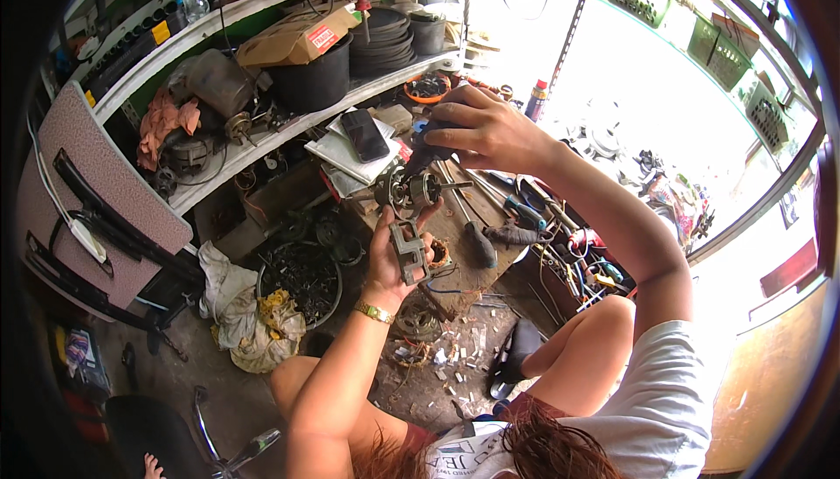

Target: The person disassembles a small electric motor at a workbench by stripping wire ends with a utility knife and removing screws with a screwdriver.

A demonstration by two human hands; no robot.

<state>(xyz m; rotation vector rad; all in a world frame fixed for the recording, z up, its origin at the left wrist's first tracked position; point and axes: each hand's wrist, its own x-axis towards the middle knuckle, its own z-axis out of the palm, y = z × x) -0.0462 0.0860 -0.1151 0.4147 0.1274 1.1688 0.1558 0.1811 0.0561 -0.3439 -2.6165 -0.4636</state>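
My left hand (390, 257), with a gold watch on its wrist, is wrapped round a metal motor part (423, 188). The part has round ends, a thin shaft pointing right and a grey bracket-like frame (408, 250) below by the fingers. Above it, my right hand (486, 129) is closed on a dark object (423, 152) that reaches down to the motor part; its kind is unclear. Right of the left hand, a dark-handled screwdriver (479, 244) lies on the wooden work surface (477, 292). A copper-coloured coil (439, 253) sits beside the left fingers.
A black phone (366, 135) lies on a white box behind my left hand. Pliers and other tools (527, 214) crowd the right. A basin of dark scraps (302, 282) and a rag (245, 313) are at left. Small pale chips litter the floor; loaded shelves (350, 94) stand behind.
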